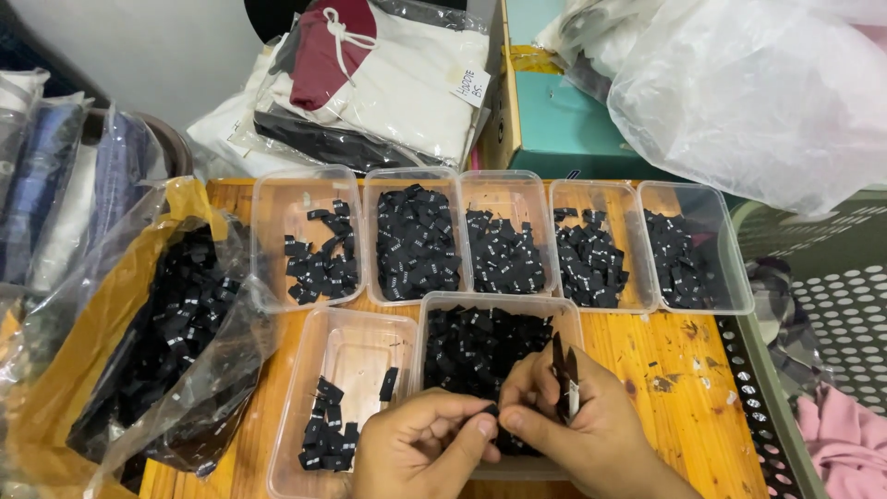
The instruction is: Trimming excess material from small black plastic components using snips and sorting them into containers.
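Head view: label tubs (504,236) crowd the table (684,370); plastic bag (176,314) left.

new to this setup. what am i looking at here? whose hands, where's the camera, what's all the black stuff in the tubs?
There is no machine here: a person works with bare hands, and the single picture comes from a camera worn on their head, looking down. The left hand and right hand meet over a clear plastic tub, pinching one small black label between the fingertips. The right hand also holds small snips, blades pointing up. On the wooden table stand seven clear tubs, five in a back row, all holding small black fabric labels. At the left an open plastic bag holds many more. Behind lie bagged folded clothes.
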